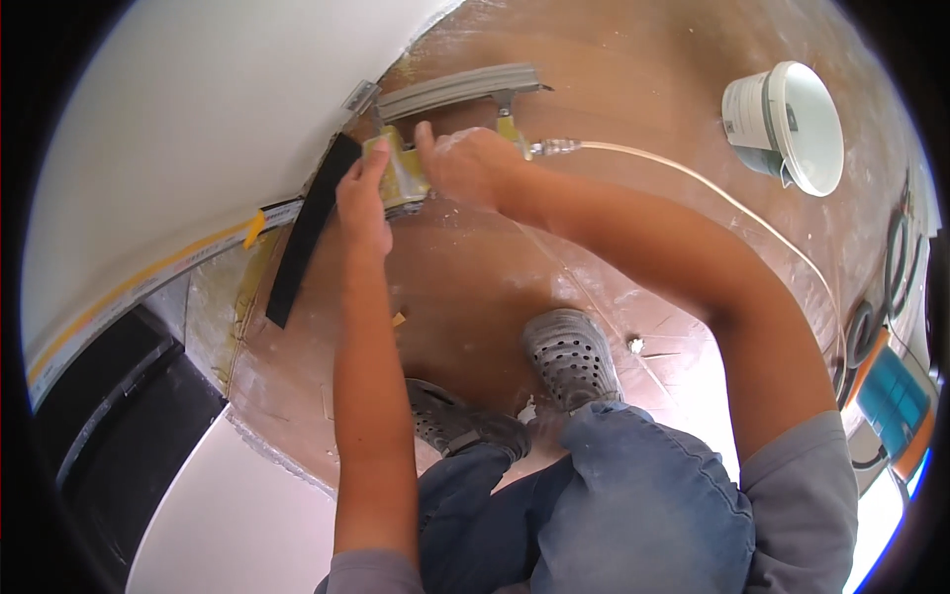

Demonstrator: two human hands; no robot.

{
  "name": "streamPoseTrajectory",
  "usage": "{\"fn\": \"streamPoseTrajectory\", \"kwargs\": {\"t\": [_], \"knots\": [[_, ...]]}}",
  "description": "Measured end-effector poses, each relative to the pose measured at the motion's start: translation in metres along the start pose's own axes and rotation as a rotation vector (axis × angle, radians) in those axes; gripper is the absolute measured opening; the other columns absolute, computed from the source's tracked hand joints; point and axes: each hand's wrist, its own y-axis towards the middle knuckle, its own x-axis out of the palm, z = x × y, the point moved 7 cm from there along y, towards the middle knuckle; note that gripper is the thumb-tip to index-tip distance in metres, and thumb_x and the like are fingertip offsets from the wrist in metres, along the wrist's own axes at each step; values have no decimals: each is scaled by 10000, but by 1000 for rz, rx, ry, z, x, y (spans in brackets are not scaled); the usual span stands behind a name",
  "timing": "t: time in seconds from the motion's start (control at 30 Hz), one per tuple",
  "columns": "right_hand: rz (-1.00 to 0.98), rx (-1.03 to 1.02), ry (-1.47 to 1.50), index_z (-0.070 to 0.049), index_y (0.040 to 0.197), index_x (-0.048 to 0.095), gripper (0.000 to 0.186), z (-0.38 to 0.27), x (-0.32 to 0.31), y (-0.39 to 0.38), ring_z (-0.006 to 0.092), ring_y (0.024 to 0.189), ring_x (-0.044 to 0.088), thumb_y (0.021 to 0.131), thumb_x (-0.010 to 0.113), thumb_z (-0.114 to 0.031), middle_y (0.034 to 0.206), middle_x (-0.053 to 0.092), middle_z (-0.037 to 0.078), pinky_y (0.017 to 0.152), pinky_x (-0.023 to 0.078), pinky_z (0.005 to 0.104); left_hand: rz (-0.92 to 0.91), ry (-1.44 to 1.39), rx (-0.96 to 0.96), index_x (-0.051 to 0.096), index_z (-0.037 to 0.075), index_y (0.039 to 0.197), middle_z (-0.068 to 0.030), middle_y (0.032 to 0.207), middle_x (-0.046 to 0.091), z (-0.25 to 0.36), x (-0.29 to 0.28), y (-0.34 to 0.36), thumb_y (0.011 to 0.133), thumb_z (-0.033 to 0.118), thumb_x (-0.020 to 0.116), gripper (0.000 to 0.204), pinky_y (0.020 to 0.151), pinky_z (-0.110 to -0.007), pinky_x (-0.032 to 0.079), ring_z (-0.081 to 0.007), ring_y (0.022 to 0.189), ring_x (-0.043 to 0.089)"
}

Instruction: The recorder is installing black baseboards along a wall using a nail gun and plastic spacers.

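Here, in the head view, the person crouches over a brown, dust-streaked floor [465, 287] beside a white wall [198, 119]. Both hands meet at a yellowish pneumatic nail gun [406, 173] pressed near the foot of the wall. The right hand [470, 163] is wrapped around the body of the tool, fingers curled tight over it, so the grip is fully closed on the gun. The left hand [361, 198] rests against the tool's near side with fingers extended and only lightly bent, steadying rather than clasping; whether it truly grasps anything cannot be told. A grey magazine bar [460, 89] juts out from the top of the gun, and a clear air hose [693, 183] runs from its rear end across the floor to the right. A black strip [307, 233] leans along the wall base just left of the left hand. A white bucket [787, 124] sits well apart at the upper right. Below the arms, two grey perforated clogs [569, 356] and blue trousers [614, 505] show.
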Motion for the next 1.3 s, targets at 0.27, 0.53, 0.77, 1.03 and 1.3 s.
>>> {"fn": "streamPoseTrajectory", "kwargs": {"t": [0.27,0.53,0.77,1.03,1.3], "knots": [[-54,15,-80,180,1342,480,513,-1,7,12,277,771,743,917,527,-103,874,725,164,631,580,360,17,1,15,687,-45,1192,-67,1068,709,10,-4,10,925,325,774,465,804,-300,538,-153,903,683],[-84,39,-9,146,1220,529,402,0,9,20,279,750,745,914,546,-113,839,724,159,620,580,361,23,41,-1,687,-30,1232,-78,1141,714,11,-11,18,935,322,761,467,859,-313,543,-172,978,694],[-67,68,48,104,1110,536,298,1,9,22,291,745,747,902,568,-107,824,720,167,605,580,382,49,23,27,680,-60,1201,-72,1057,704,15,-6,13,922,308,782,473,807,-292,525,-144,901,673],[-84,33,-17,158,1383,480,556,-2,7,19,271,762,742,907,548,-120,857,733,150,645,579,353,56,26,8,677,-62,1205,-80,1069,706,14,-7,15,926,304,776,470,813,-296,526,-151,908,675],[-71,13,-45,156,1375,486,545,-3,4,18,272,777,744,910,543,-124,857,736,142,643,574,356,42,1,17,675,-62,1211,-78,1088,705,12,-7,15,926,312,778,481,851,-290,511,-148,946,665]]}}
